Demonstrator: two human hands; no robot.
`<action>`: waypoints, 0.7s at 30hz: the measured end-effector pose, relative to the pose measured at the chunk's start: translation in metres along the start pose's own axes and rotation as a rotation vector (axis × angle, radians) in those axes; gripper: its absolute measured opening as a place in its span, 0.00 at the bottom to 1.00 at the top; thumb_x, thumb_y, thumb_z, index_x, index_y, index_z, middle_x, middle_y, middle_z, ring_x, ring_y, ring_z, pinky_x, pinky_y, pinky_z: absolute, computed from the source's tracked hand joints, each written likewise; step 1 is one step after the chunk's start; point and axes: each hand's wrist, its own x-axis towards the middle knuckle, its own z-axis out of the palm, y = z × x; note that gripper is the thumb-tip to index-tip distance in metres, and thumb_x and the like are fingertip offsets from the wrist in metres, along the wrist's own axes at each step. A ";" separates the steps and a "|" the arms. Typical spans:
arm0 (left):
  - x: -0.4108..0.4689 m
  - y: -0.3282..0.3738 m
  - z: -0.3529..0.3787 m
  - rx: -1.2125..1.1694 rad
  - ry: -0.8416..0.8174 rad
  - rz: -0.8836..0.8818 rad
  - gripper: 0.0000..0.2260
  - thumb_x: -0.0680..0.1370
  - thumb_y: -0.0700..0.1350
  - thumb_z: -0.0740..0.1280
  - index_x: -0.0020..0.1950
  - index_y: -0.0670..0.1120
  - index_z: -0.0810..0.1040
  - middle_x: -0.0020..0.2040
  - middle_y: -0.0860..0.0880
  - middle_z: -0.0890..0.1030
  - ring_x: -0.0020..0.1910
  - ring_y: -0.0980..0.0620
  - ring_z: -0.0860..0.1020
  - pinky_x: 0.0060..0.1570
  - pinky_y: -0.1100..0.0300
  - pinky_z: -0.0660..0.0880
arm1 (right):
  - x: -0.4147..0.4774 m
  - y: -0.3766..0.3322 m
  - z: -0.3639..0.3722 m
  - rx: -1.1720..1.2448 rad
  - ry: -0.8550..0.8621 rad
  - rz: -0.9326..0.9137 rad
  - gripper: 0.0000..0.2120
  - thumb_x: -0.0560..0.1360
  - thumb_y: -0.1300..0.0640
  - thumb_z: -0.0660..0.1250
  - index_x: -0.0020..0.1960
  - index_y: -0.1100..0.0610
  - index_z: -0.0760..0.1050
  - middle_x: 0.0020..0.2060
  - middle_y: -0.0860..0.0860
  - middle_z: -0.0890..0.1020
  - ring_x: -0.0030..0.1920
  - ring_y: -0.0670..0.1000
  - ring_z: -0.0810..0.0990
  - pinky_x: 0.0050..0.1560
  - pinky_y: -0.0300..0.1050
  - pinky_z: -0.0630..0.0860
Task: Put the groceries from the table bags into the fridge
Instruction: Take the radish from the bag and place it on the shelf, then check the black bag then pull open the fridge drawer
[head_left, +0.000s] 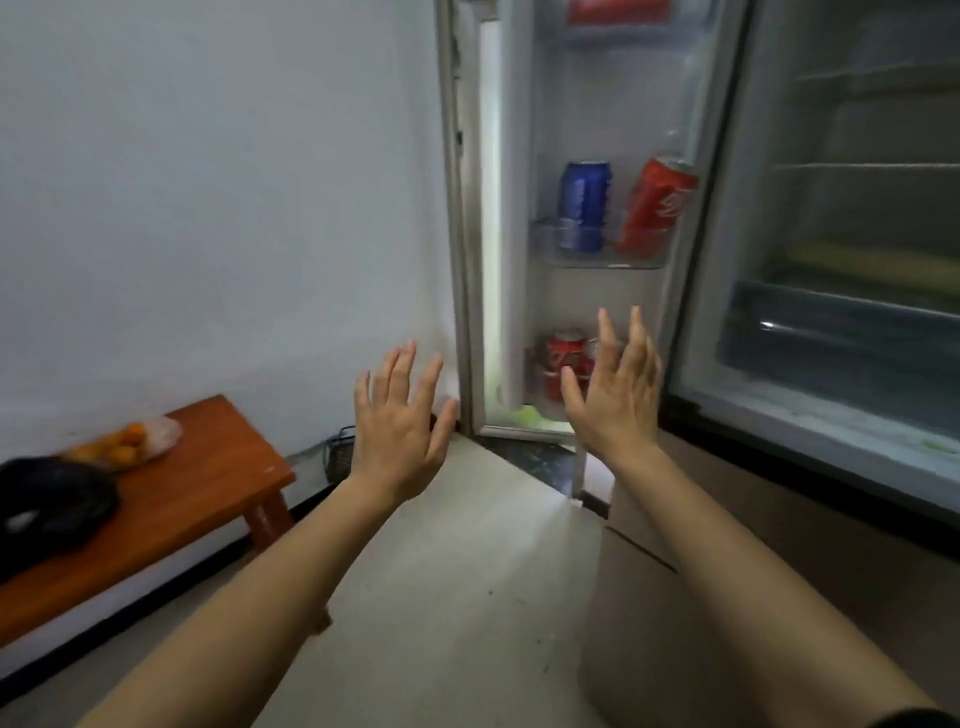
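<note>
The fridge stands open at the right, its door (506, 218) swung out towards the wall. On the door's middle shelf a blue can (583, 205) stands upright and a red can (657, 208) leans to the right. More red cans (561, 358) sit on the lowest door shelf. My left hand (402, 421) and my right hand (613, 389) are raised in front of the door, fingers spread, both empty. On the wooden table (171, 499) at the left lie a clear bag of oranges (127, 441) and a black bag (52, 504).
The fridge's inner shelves (862, 166) and a drawer (831, 338) show at the right, blurred. A closed lower fridge door (727, 597) is below my right arm. A small dark wire basket (340, 457) sits on the floor by the wall. Pale floor lies between table and fridge.
</note>
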 end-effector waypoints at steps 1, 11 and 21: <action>-0.022 -0.037 -0.014 0.030 -0.025 -0.038 0.26 0.82 0.58 0.52 0.76 0.46 0.66 0.77 0.39 0.64 0.76 0.39 0.61 0.71 0.35 0.60 | -0.012 -0.035 0.016 0.023 -0.028 -0.018 0.40 0.76 0.47 0.68 0.81 0.55 0.52 0.79 0.63 0.52 0.77 0.64 0.54 0.76 0.63 0.54; -0.201 -0.326 -0.149 0.289 -0.152 -0.481 0.29 0.81 0.60 0.47 0.78 0.46 0.65 0.79 0.41 0.62 0.78 0.42 0.59 0.74 0.38 0.57 | -0.116 -0.360 0.155 0.191 -0.359 -0.340 0.37 0.77 0.46 0.66 0.80 0.54 0.53 0.77 0.63 0.57 0.74 0.64 0.61 0.73 0.62 0.61; -0.289 -0.516 -0.145 0.326 -0.425 -0.830 0.29 0.83 0.62 0.46 0.82 0.51 0.51 0.82 0.44 0.47 0.81 0.45 0.45 0.77 0.41 0.48 | -0.156 -0.541 0.318 0.303 -0.651 -0.500 0.33 0.78 0.47 0.64 0.78 0.58 0.59 0.74 0.62 0.66 0.73 0.62 0.66 0.67 0.58 0.70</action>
